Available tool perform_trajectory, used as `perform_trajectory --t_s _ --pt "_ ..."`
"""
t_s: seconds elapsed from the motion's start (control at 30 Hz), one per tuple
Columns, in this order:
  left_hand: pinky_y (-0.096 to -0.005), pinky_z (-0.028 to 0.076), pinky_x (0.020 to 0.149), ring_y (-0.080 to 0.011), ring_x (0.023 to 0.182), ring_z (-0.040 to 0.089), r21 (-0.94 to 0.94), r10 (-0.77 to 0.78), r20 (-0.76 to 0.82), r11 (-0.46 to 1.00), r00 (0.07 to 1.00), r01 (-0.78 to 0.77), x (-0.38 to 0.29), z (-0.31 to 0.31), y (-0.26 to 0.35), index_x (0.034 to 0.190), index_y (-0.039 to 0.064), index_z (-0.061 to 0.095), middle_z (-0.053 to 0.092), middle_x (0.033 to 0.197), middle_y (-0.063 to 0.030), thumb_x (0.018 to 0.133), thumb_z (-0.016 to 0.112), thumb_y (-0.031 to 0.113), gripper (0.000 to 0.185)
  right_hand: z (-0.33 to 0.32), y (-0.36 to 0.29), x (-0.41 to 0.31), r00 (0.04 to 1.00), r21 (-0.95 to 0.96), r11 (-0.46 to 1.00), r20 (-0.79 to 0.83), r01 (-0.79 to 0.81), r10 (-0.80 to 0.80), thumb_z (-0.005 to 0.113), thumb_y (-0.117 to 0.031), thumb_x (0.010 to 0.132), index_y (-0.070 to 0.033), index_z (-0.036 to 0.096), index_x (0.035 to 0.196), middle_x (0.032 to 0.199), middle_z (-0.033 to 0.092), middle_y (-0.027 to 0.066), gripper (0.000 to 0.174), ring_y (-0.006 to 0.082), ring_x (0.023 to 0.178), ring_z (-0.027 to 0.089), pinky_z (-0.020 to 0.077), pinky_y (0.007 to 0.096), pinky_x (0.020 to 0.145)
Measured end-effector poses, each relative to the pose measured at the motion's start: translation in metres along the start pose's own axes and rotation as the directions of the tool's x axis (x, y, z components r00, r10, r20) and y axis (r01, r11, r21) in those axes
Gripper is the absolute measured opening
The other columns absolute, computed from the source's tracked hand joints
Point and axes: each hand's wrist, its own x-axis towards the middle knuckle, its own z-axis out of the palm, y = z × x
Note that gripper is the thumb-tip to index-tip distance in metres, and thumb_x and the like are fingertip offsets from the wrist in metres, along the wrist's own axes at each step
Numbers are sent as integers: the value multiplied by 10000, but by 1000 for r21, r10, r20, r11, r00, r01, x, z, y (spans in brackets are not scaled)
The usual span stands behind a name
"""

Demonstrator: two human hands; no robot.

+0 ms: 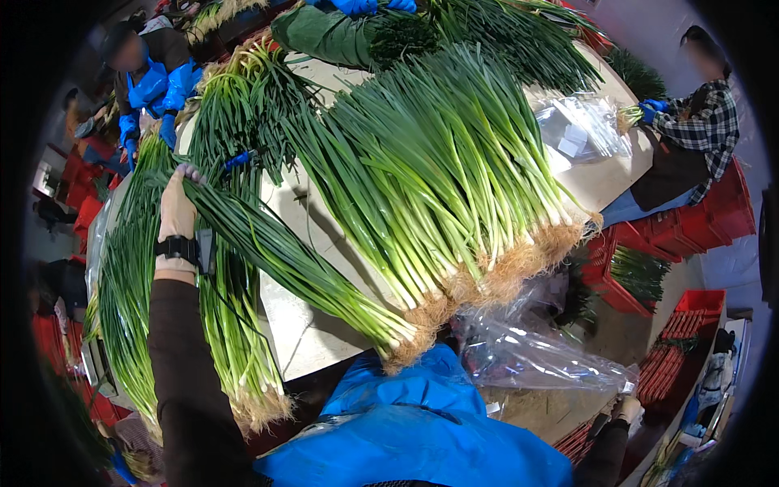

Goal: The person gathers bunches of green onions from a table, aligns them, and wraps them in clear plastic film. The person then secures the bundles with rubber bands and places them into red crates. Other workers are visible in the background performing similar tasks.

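My left hand (180, 204), with a dark band at the wrist, is closed around the leafy end of a bunch of garlic chives or green onions (292, 268); its rooted end lies at the table's near edge against my blue apron. Beside it, a wide row of rooted green stalks (450, 182) spreads over the pale table (298, 341). Down at the lower right, my right hand (627, 406) grips one end of a clear plastic bag (541, 353), which hangs stretched out below the roots. More stalks (243, 341) lie beside my left forearm.
A stack of clear bags (578, 131) lies on the table's right part. Red crates (608, 274) stand at the right, some with greens. A green wrapped bundle (322, 36) is at the far side. Co-workers (700, 122) stand at the right and far left (149, 79).
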Motion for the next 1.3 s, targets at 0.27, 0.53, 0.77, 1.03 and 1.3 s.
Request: perform_trajectory --t_s 0.27,0.53,0.77,1.03,1.3 --pt "-310 538 735 -198 842 644 489 169 141 844 975 -218 3 98 12 1155 -38 574 659 995 -101 995 564 151 248 199 -96 -127 794 -652 469 567 596 -220 768 -370 783 0 453 1328 1090 675 285 730 417 950 688 558 469 777" --pt "-319 540 661 -208 770 651 130 -96 104 988 990 82 3 176 28 1050 -31 579 660 919 -106 962 617 122 181 288 -186 -434 -356 422 575 906 701 -231 769 -215 852 -2 199 1543 1505 381 283 920 366 1356 463 397 409 1117" --pt "-327 552 633 -208 699 643 348 34 -3 937 999 -31 -18 226 33 981 -50 596 668 861 -97 953 655 130 191 392 -139 -549 -185 391 598 908 700 -376 805 -264 777 18 201 1512 1342 519 307 992 405 1185 587 481 395 1007" --pt "-335 504 707 -235 851 634 683 215 114 692 970 -234 1 171 65 1200 -64 480 645 1020 -159 836 768 432 679 361 -201 -540 -242 229 806 964 545 -110 698 -53 836 9 452 1355 1191 638 113 578 217 1112 626 505 379 1023" --pt "-427 371 1103 -348 1349 432 622 -114 -155 760 981 186 -118 91 -12 1513 -83 219 389 1505 -264 849 758 358 962 431 -242 -501 40 64 313 948 947 -316 789 -330 770 113 503 1254 1115 657 317 716 412 1034 668 537 406 914"
